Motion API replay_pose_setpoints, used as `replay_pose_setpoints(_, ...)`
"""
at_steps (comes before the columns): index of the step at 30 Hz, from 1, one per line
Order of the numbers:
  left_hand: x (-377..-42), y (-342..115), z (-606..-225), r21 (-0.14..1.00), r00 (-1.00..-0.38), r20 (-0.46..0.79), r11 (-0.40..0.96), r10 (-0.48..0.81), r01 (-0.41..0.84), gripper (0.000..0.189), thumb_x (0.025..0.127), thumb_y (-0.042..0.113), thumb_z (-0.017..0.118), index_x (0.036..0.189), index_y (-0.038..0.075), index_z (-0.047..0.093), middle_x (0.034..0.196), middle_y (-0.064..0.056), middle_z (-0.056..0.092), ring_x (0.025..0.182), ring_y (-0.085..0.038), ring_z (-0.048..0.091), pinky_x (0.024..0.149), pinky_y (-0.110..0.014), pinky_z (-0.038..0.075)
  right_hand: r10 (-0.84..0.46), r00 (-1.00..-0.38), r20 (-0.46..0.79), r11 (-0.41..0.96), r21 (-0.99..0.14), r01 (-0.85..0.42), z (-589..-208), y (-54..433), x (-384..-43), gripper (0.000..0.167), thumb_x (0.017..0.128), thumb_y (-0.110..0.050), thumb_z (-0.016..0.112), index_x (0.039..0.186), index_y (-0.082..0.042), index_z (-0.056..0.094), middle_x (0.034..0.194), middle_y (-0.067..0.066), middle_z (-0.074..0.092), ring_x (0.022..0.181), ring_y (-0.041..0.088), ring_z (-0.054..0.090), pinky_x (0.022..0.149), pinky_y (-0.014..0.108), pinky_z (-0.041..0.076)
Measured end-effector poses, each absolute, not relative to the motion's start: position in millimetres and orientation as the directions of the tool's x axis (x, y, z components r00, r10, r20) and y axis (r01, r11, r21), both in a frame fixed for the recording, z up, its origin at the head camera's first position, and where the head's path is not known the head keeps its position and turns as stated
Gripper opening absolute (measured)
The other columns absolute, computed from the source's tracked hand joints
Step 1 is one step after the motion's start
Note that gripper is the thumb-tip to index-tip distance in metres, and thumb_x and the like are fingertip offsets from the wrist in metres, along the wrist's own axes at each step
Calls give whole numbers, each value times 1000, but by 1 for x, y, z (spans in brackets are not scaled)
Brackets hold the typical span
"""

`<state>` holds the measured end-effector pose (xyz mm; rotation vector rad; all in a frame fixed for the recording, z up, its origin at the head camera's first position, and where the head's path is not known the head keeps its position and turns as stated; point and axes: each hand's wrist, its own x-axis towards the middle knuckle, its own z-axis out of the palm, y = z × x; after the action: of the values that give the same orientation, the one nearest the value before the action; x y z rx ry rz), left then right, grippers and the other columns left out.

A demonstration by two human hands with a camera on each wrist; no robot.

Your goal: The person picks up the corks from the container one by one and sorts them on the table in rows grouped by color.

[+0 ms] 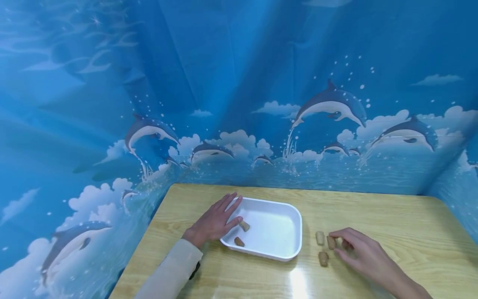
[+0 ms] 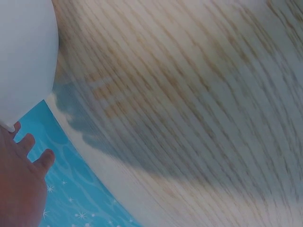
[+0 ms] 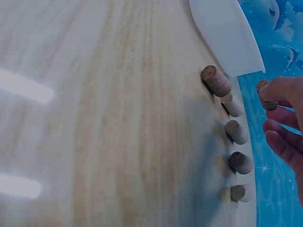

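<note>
We're pinching a cork [image 1: 331, 243] in our right hand [image 1: 361, 251] and spreading our left hand [image 1: 213, 222] over the tray rim [image 1: 300, 234].

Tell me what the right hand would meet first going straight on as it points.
Beyond the pinched cork, the right hand would likely meet the pale cork just left; the hand's height is unclear, so it might pass above.

High, downward head view, closer wrist views, tray [image 1: 276, 230] apparently common.
</note>
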<state>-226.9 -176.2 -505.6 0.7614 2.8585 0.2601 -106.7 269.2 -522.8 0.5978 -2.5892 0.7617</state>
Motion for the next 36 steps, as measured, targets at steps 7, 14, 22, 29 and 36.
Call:
replay_pose_setpoints(7,-227,-176,-507,209,-850,-87,843,520,495,73,116,61,34,177,26,17,185,-4,14,171,-34,16,136,-57,26,-268,-874,406,795,-418,-438,-531,273,-95,46,77,-8,97,118,-21,80,100,-21,69,81,-8,56,62,21,54)
replay_pose_setpoints(14,-227,-176,-507,206,-855,-106,853,508,481,73,115,62,32,177,29,14,186,-2,11,172,-32,13,137,-56,25,-234,-929,286,846,-412,-340,-538,276,-86,46,79,-12,97,118,-28,79,121,0,78,92,4,68,82,44,67)
replay_pose_setpoints(22,-226,-176,-507,221,-859,-102,853,502,472,73,115,63,32,177,28,14,186,-2,12,172,-31,13,137,-58,25,-235,-930,281,843,-418,-339,-554,279,-79,44,78,-16,97,116,-26,80,117,-3,79,99,9,74,74,31,64)
replay_pose_setpoints(29,-226,-176,-508,213,-863,-103,859,494,466,74,115,64,31,177,30,12,186,0,10,172,-32,13,136,-58,25,-235,-935,265,843,-423,-332,-557,279,-79,42,79,-14,96,116,-24,80,109,-12,73,88,-9,60,67,23,58)
replay_pose_setpoints(36,-225,-175,-507,217,-868,-103,862,487,458,74,115,64,33,177,29,13,186,-2,12,172,-32,14,136,-59,25,-220,-945,241,850,-429,-307,-558,279,-78,43,80,-15,96,118,-25,79,115,-6,76,91,-6,62,70,26,59)
